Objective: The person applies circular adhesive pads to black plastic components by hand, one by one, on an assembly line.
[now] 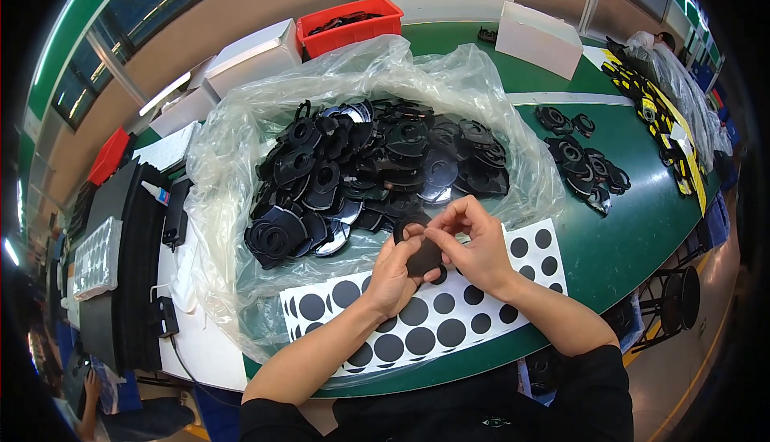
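Observation:
My left hand [390,277] is closed around a black plastic part [423,261] with a rounded, flat face, held over the front of the table. At the part's upper edge, my right hand [480,249] has thumb and forefinger pinched together; whatever lies between those fingertips is too small to make out. Under both hands lies a white sheet [459,305] bearing rows of dark round stickers, with other sheets partly beneath it. Just beyond my hands, a heap of similar black plastic parts [377,157] rests on a spread clear plastic bag [216,193].
Smaller groups of black parts [579,163] lie on the green table to the right, near a yellow strip [696,177] with more parts. A red bin [361,36] and white boxes [539,41] line the back. Black sheets [140,273] are stacked left. Another person's hand [91,386] shows lower left.

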### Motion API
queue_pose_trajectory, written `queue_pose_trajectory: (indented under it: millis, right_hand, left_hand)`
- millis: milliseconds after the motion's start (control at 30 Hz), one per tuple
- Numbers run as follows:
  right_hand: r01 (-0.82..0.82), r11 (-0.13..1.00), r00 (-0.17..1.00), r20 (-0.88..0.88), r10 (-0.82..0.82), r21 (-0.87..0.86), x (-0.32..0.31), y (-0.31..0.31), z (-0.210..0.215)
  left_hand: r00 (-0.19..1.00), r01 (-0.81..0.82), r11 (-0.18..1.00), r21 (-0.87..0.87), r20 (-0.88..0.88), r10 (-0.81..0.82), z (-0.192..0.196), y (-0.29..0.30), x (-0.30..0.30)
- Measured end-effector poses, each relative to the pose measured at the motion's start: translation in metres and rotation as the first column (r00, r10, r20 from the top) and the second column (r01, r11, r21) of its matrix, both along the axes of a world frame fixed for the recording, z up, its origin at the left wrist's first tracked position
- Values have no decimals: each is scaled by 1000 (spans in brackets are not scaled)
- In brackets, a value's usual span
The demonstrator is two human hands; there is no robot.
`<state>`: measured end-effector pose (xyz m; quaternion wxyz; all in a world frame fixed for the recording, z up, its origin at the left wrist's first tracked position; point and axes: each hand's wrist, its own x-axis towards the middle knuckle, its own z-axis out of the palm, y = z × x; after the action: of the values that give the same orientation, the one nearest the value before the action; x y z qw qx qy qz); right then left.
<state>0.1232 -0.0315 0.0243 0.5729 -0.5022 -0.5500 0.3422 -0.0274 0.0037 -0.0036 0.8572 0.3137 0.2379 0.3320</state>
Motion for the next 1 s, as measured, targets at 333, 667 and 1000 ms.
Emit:
queue_pose_trajectory:
  millis: [333,667,1000]
  right_hand:
    - [-81,823,691,627,-360,562,8,-2,1]
    - [-148,964,963,-255,89,-221,16,2,6]
    - [138,988,917,386,-101,-67,24,5,7]
  left_hand:
    - [998,-54,998,-18,-12,54,5,-3,2]
    - [997,57,991,120,46,-63,3,-3,3]
    - [943,318,916,244,-181,-279,7,1,6]
